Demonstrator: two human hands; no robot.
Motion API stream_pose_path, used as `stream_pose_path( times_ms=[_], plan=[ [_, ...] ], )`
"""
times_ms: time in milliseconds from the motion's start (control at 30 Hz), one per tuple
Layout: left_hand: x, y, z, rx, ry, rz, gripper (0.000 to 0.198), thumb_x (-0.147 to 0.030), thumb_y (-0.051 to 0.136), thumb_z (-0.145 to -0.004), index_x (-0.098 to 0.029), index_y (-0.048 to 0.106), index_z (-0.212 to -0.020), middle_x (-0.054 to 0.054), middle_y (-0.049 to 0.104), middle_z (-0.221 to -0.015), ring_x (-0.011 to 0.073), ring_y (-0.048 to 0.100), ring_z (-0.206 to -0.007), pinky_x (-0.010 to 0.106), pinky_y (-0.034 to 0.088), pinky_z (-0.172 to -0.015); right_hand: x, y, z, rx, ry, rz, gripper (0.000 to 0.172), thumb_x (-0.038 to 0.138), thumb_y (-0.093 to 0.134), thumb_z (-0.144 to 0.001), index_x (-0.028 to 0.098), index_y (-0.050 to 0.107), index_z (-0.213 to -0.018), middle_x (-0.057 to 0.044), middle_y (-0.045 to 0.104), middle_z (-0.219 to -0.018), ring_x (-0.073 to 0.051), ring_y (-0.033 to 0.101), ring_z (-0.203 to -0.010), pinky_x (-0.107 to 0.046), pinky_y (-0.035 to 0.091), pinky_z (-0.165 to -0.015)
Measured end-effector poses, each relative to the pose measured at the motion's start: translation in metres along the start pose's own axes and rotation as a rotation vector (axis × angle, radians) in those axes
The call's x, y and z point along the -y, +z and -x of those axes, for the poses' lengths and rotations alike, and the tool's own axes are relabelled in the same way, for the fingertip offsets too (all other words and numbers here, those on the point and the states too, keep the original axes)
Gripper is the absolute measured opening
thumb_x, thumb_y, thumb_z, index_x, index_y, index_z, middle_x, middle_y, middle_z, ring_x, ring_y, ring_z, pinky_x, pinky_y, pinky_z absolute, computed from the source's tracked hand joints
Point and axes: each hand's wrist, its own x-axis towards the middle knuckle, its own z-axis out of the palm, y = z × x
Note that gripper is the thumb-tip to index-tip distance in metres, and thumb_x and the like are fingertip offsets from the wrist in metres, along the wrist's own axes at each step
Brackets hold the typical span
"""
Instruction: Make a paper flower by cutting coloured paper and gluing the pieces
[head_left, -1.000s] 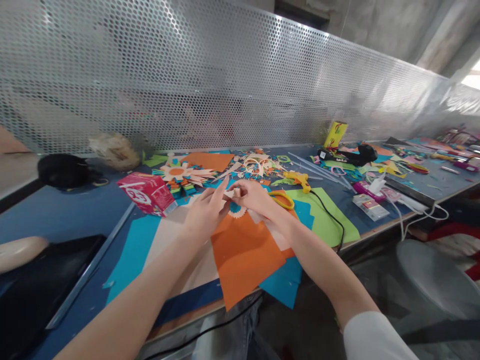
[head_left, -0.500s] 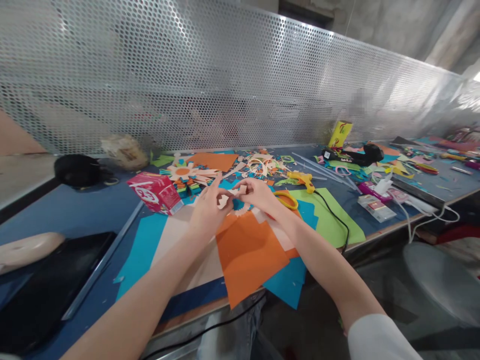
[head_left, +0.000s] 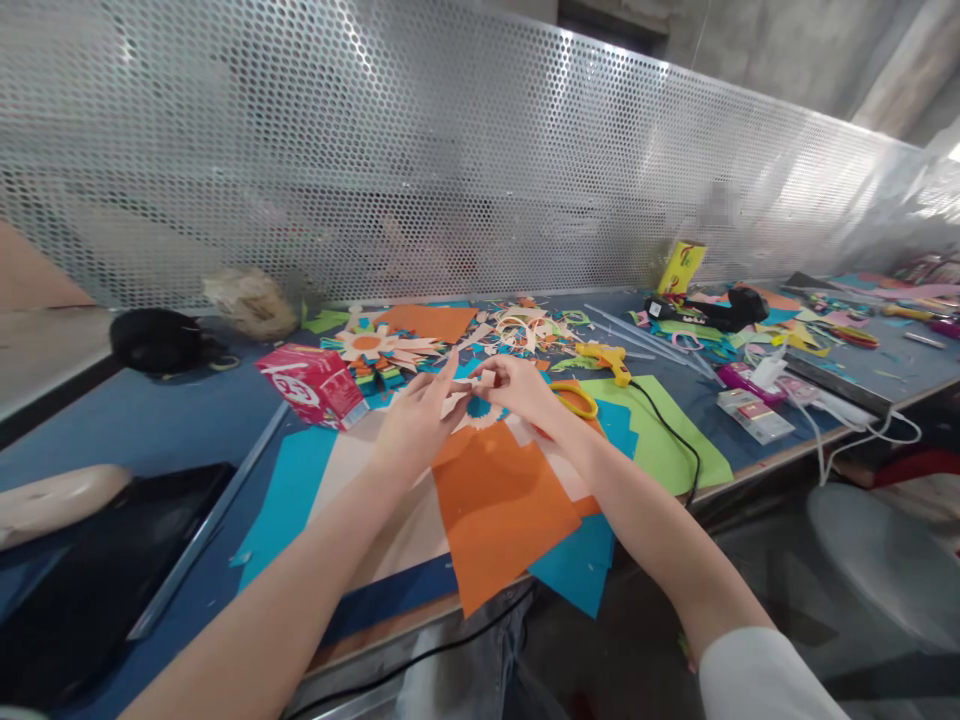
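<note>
Both of my hands meet above the stacked coloured paper. My left hand (head_left: 420, 408) is closed, its fingers pinching a cream paper strip (head_left: 452, 402) while the index finger points up. My right hand (head_left: 514, 386) pinches the same pale strip from the other side, near a small curled end. Just below the fingertips lies a blue paper circle with a fringed cream ring (head_left: 486, 412). An orange sheet (head_left: 502, 500) lies under the right forearm's inner side, over cream and blue sheets (head_left: 296, 480).
A red box (head_left: 311, 388) stands to the left, near a paper flower (head_left: 367, 344). Paper scraps (head_left: 525, 330) are heaped behind the hands. At right are yellow-handled scissors (head_left: 574, 400), a yellow glue gun (head_left: 606, 362) with a black cord, and a green sheet (head_left: 660, 430).
My left hand has turned slightly and its fingers have come closer together around the strip. My right hand stays nearly in place, still pinching. More of the fringed ring shows.
</note>
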Motion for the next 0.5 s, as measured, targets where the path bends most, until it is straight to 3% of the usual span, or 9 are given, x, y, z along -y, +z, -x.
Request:
stream_pose_path(
  times_ms=[200,500],
  plan=[
    [-0.0029,-0.0014,0.0001,0.001,0.1,-0.175,0.053,-0.025,0.04,-0.086,-0.014,0.028,-0.136,0.008,0.068,-0.084,0.0233,0.058,-0.082,0.034,0.048,-0.071,-0.0029,0.0022,-0.0011,-0.001,-0.005,-0.011,0.015,0.016,0.056,-0.065,0.016,0.055,-0.08,0.005,0.052,-0.061,-0.007,0.048,-0.055,-0.019,0.04,-0.053],
    [-0.0093,-0.0037,-0.0006,0.061,0.028,-0.158,0.056,-0.02,0.04,-0.083,-0.012,0.025,-0.136,0.009,0.067,-0.084,0.0256,0.056,-0.086,0.036,0.048,-0.073,-0.002,0.0068,-0.0002,-0.013,-0.008,0.063,0.013,0.015,0.054,-0.065,0.016,0.055,-0.078,0.006,0.05,-0.059,-0.007,0.047,-0.053,-0.019,0.038,-0.053]
  ],
)
